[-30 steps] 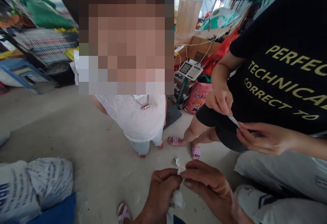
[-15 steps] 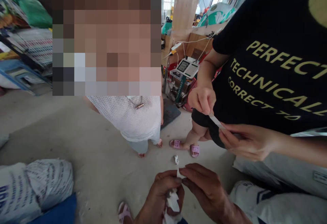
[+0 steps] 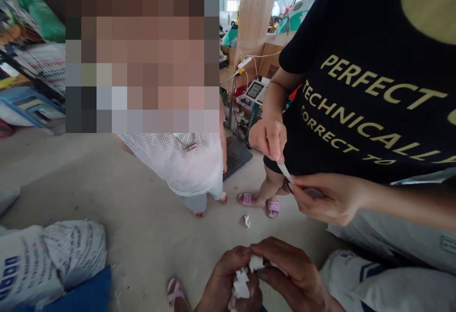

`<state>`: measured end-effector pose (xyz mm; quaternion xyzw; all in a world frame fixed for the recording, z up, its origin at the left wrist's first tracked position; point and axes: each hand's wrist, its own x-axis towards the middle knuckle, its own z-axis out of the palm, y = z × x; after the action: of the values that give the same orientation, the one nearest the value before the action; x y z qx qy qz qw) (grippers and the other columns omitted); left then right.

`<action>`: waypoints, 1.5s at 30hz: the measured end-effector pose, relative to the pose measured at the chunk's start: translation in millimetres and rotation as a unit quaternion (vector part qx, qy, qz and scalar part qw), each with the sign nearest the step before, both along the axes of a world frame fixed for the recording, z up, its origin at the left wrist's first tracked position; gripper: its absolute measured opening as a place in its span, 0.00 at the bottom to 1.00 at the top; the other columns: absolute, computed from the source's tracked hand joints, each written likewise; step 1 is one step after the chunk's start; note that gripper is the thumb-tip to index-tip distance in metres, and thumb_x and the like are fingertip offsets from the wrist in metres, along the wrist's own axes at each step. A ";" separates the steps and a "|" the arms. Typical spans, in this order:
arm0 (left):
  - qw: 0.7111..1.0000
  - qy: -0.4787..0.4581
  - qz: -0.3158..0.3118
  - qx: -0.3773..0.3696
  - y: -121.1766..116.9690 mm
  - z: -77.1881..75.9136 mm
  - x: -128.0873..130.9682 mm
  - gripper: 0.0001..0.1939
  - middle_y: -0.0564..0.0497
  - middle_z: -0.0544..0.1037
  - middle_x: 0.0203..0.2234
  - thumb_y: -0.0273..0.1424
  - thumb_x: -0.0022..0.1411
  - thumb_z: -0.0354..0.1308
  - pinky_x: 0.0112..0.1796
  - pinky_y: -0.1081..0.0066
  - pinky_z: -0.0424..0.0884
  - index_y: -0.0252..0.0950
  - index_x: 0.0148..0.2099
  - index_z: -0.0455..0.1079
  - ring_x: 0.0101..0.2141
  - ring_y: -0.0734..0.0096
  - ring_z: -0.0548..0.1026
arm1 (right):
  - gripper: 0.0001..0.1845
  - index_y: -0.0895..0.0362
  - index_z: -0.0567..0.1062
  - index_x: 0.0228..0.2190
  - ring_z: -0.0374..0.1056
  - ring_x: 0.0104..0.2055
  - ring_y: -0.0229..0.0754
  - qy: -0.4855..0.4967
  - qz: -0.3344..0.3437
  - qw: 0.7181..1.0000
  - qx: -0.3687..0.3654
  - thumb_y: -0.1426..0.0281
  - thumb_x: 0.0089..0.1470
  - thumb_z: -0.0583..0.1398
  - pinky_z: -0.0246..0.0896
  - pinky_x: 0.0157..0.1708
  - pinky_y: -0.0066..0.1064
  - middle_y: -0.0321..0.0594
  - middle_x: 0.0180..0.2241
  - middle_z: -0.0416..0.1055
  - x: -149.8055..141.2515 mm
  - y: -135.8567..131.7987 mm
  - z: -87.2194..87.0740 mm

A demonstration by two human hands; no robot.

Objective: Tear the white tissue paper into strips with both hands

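Observation:
At the bottom of the view my left hand and my right hand meet, both closed on crumpled white paper scraps. The fingertips of both pinch a small white piece between them. A person in a black printed T-shirt stands to the right and holds a thin white strip between two hands. A small person in a white checked top stands in front of me.
A white paper scrap lies on the grey concrete floor. Printed white sacks sit at lower left, more sacks at lower right. A scale with cables and cardboard boxes stand behind. A pink slipper shows below.
My hands have dropped lower and drawn closer together, bunching the white scraps. The person in black has come nearer and moved left, still holding the strip.

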<state>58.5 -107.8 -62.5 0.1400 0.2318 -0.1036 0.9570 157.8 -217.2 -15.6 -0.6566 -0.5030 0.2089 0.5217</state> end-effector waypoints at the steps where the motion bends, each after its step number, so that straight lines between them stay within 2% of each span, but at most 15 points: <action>1: 1.000 -0.006 0.003 -0.005 -0.5 1.8 -0.9 0.21 0.54 0.60 0.05 0.44 0.44 0.60 0.09 0.78 0.41 0.33 0.14 0.62 0.06 0.82 0.54 | 0.22 0.51 0.66 0.47 0.66 0.33 0.33 -0.002 0.003 1.000 0.001 0.81 0.52 0.56 0.64 0.33 0.20 0.37 0.32 0.67 0.2 -1.0 -1.6; 7: 0.996 -0.040 0.043 -0.063 -1.8 17.7 -5.0 0.17 0.56 0.62 0.05 0.36 0.47 0.64 0.10 0.80 0.43 0.34 0.16 0.62 0.06 0.84 0.53 | 0.23 0.54 0.67 0.48 0.67 0.35 0.36 -0.067 -0.016 0.997 0.047 0.82 0.52 0.55 0.66 0.34 0.22 0.41 0.34 0.69 -12.2 -4.9 -6.0; 10: 0.994 -0.046 0.033 -0.090 -1.5 21.0 -4.4 0.21 0.56 0.62 0.05 0.37 0.49 0.63 0.10 0.80 0.43 0.34 0.15 0.59 0.06 0.85 0.53 | 0.23 0.55 0.68 0.50 0.69 0.40 0.39 -0.053 0.005 0.999 0.012 0.82 0.53 0.53 0.69 0.38 0.26 0.46 0.39 0.71 -0.1 -5.1 8.8; 12: 0.991 -0.060 0.019 -0.114 -1.9 22.0 -2.7 0.21 0.56 0.64 0.06 0.36 0.51 0.62 0.10 0.80 0.42 0.34 0.15 0.57 0.07 0.85 0.53 | 0.17 0.55 0.74 0.44 0.70 0.43 0.41 0.039 0.079 0.991 -0.101 0.78 0.55 0.55 0.70 0.41 0.28 0.47 0.42 0.72 35.1 -0.5 28.5; 14: 0.986 -0.091 0.022 -0.140 -3.6 21.5 -0.7 0.20 0.56 0.66 0.07 0.34 0.52 0.61 0.10 0.80 0.42 0.34 0.16 0.57 0.07 0.85 0.53 | 0.08 0.56 0.79 0.34 0.72 0.37 0.41 0.068 0.110 0.981 -0.144 0.69 0.52 0.60 0.71 0.32 0.27 0.44 0.33 0.75 88.0 8.3 50.0; 18: 0.983 -0.118 -0.002 -0.137 -7.6 15.9 1.2 0.22 0.58 0.61 0.06 0.36 0.54 0.59 0.11 0.80 0.45 0.33 0.14 0.58 0.07 0.86 0.51 | 0.23 0.70 0.76 0.33 0.72 0.37 0.35 0.123 0.080 0.970 -0.193 0.66 0.58 0.47 0.63 0.36 0.30 0.41 0.28 0.72 161.8 23.5 67.7; 20: 0.986 -0.103 -0.036 -0.124 -8.1 11.8 1.1 0.23 0.58 0.57 0.04 0.38 0.53 0.59 0.12 0.80 0.46 0.32 0.13 0.59 0.07 0.87 0.51 | 0.22 0.70 0.77 0.31 0.72 0.34 0.34 0.140 0.075 0.970 -0.185 0.66 0.56 0.49 0.62 0.34 0.28 0.38 0.26 0.71 147.1 21.1 56.6; 22: 0.987 -0.094 -0.063 -0.115 -7.8 6.5 1.6 0.22 0.57 0.56 0.03 0.39 0.50 0.61 0.11 0.79 0.46 0.32 0.13 0.61 0.06 0.85 0.52 | 0.10 0.60 0.79 0.24 0.71 0.28 0.34 0.139 0.078 0.974 -0.163 0.68 0.49 0.60 0.65 0.28 0.21 0.37 0.23 0.72 103.3 11.6 36.5; 24: 0.991 -0.074 -0.051 -0.100 -7.5 0.1 3.7 0.19 0.57 0.61 0.04 0.39 0.47 0.64 0.09 0.78 0.44 0.33 0.15 0.63 0.05 0.83 0.52 | 0.05 0.57 0.79 0.29 0.70 0.27 0.34 0.133 0.056 0.982 -0.120 0.73 0.47 0.62 0.66 0.28 0.19 0.38 0.25 0.72 53.3 -0.9 14.8; 25: 0.994 -0.060 -0.028 -0.085 -7.2 -3.2 5.3 0.18 0.57 0.63 0.05 0.38 0.45 0.65 0.09 0.78 0.44 0.34 0.16 0.63 0.05 0.83 0.52 | 0.05 0.57 0.78 0.28 0.69 0.29 0.34 0.099 -0.034 0.994 -0.034 0.75 0.47 0.61 0.66 0.31 0.19 0.38 0.28 0.72 32.9 -6.6 5.4; 27: 0.998 -0.032 0.032 -0.047 -6.1 -8.5 9.5 0.19 0.59 0.64 0.06 0.38 0.43 0.67 0.08 0.79 0.44 0.36 0.17 0.61 0.04 0.83 0.50 | 0.10 0.54 0.76 0.33 0.68 0.32 0.34 0.094 -0.128 0.987 -0.034 0.76 0.45 0.62 0.65 0.34 0.19 0.37 0.31 0.72 8.0 -14.5 -9.0; 30: 0.994 -0.010 0.104 0.013 -2.2 -10.8 15.4 0.21 0.61 0.60 0.05 0.40 0.43 0.67 0.08 0.81 0.46 0.35 0.18 0.58 0.04 0.85 0.47 | 0.16 0.53 0.73 0.42 0.69 0.37 0.36 0.162 -0.203 0.959 -0.116 0.65 0.50 0.61 0.65 0.38 0.21 0.38 0.36 0.72 1.6 -15.3 -20.8; 34: 0.990 -0.011 0.126 0.066 2.5 -7.7 18.1 0.22 0.61 0.57 0.03 0.43 0.40 0.68 0.07 0.81 0.46 0.35 0.18 0.59 0.04 0.85 0.46 | 0.24 0.55 0.68 0.48 0.66 0.44 0.41 0.262 -0.157 0.939 -0.160 0.57 0.53 0.57 0.65 0.38 0.25 0.43 0.43 0.69 1.1 -2.9 -28.0; 39: 0.983 0.026 0.141 0.118 3.4 -9.1 16.1 0.24 0.60 0.59 0.04 0.46 0.38 0.68 0.07 0.80 0.46 0.34 0.19 0.60 0.04 0.84 0.50 | 0.15 0.59 0.68 0.22 0.59 0.27 0.32 0.166 -0.165 0.965 -0.119 0.62 0.54 0.56 0.56 0.28 0.21 0.33 0.22 0.61 -14.1 12.0 -23.6; 45: 0.967 0.096 0.177 0.154 12.3 1.5 13.5 0.23 0.62 0.63 0.08 0.43 0.39 0.69 0.10 0.83 0.47 0.34 0.24 0.61 0.07 0.86 0.55 | 0.06 0.57 0.70 0.28 0.65 0.31 0.32 0.035 -0.077 0.995 -0.055 0.74 0.55 0.55 0.59 0.33 0.19 0.34 0.27 0.68 -8.4 10.5 -11.0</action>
<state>72.0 -95.5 -61.0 0.2317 0.3569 0.0911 0.9004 149.4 -206.7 -26.7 -0.7136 -0.4199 0.2179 0.5167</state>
